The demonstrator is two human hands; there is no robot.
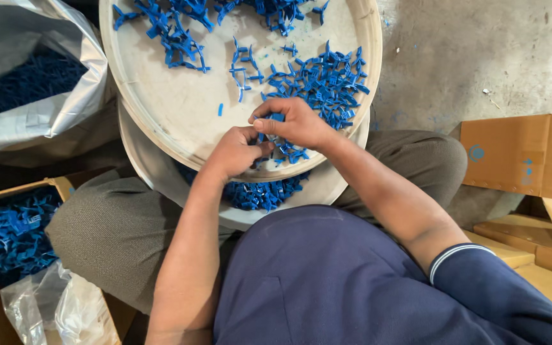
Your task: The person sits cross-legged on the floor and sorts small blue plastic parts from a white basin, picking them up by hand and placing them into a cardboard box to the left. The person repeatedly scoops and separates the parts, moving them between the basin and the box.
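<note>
Both hands (269, 137) pinch blue plastic pieces (324, 80) over round tray (161, 108).

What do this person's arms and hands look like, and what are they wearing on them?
Both forearms are bare, with no gloves on the left hand or right hand. A short navy sleeve with a thin white stripe at its cuff covers the right upper arm. No rings or watch show.

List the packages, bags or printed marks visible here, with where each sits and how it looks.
Silver foil bag: upper left, open, dark blue parts inside.
Open cardboard box: lower left, brown, full of blue plastic parts.
Clear plastic bag: bottom left, crumpled, in front of that box.
Flattened cardboard cartons: right side, brown, with small blue printed marks.
No screens or signs.
</note>
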